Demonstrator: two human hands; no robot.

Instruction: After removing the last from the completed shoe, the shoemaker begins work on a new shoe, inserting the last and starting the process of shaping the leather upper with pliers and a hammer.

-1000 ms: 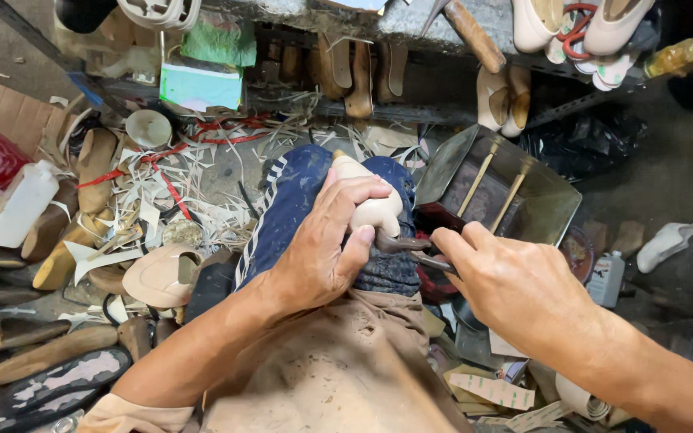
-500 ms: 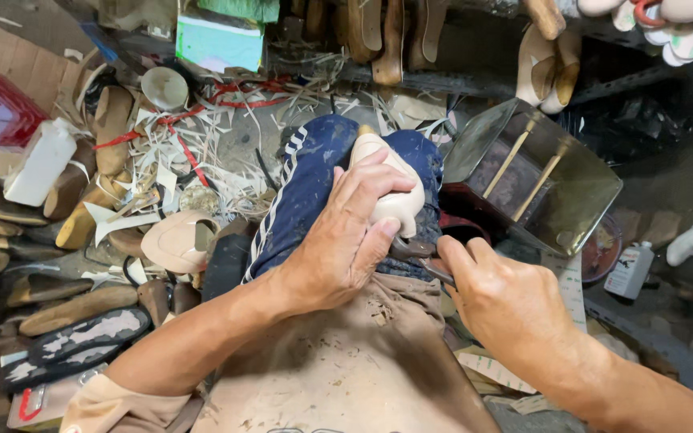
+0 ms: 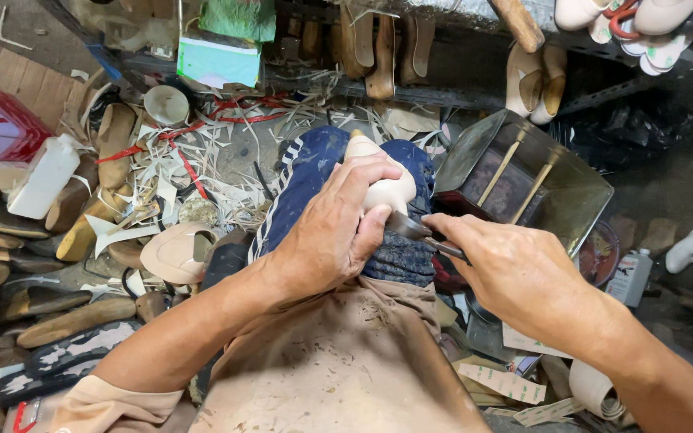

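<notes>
Moved: view is shifted down slightly; grips are unchanged.
Left hand [image 3: 330,240]: closed around last [image 3: 382,180], steadied on knee.
Right hand [image 3: 515,269]: fingers pinched on knife [image 3: 411,228] for trimming.

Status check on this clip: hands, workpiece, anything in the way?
Left hand clamped on pale shoe last, braced on knee. Right hand grips metal tool, tip at the last. Nothing between hands; scraps and metal tin alongside.

2 hands: left hand [image 3: 334,232], right hand [image 3: 515,277]; 1 shoe last [image 3: 385,180]; 1 metal tool [image 3: 415,232]; 1 white bottle [image 3: 44,176].
</notes>
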